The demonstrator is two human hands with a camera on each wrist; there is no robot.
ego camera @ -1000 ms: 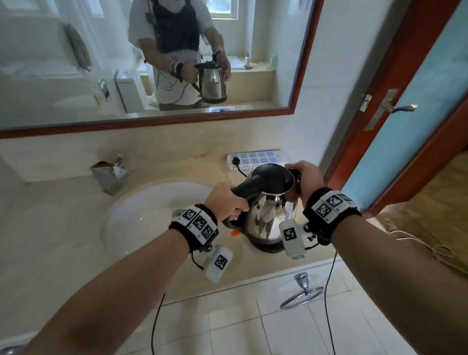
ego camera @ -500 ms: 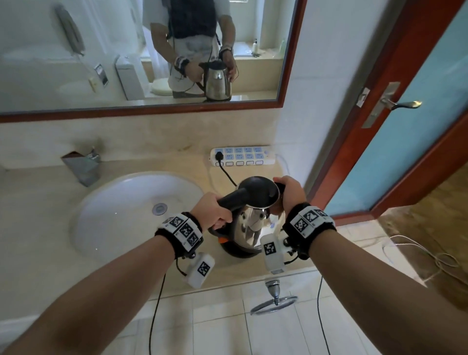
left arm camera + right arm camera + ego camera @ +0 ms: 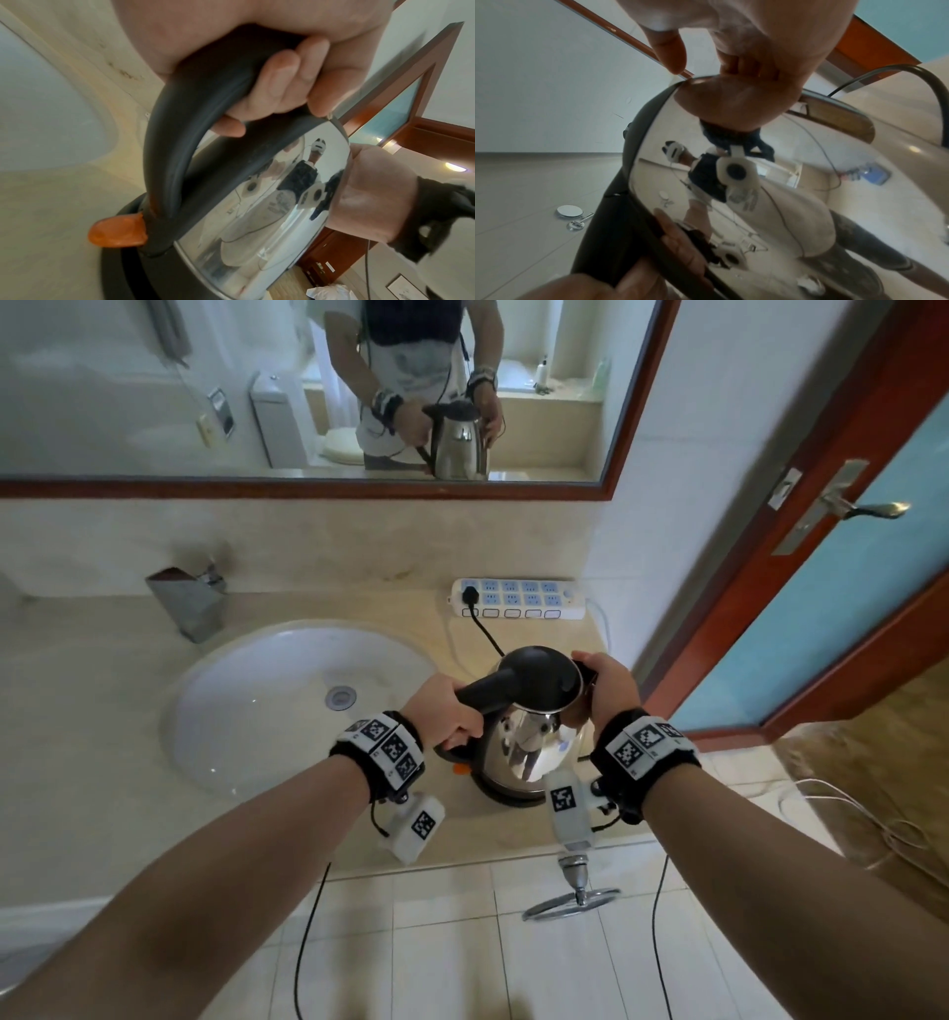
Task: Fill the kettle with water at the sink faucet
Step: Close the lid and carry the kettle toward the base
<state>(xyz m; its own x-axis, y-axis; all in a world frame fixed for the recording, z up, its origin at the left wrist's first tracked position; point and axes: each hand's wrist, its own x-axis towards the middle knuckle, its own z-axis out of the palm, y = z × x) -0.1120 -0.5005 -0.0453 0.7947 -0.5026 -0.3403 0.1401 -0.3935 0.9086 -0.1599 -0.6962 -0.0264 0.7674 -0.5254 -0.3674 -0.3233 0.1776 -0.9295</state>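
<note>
Countertop (image 3: pixel 102 737), kettle (image 3: pixel 529 752) beside sink (image 3: pixel 287 711)

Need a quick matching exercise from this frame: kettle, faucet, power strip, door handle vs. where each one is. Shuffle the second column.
Things:
1. kettle
2. faucet
3. power strip
4. door handle

Places:
A. against the back wall, one black plug in it
B. behind the basin, on its left
C. on the blue-panelled door, far right
D. on the counter, right of the basin, held by both hands

Pairs: 1-D, 2-B, 3-A, 4-C
</note>
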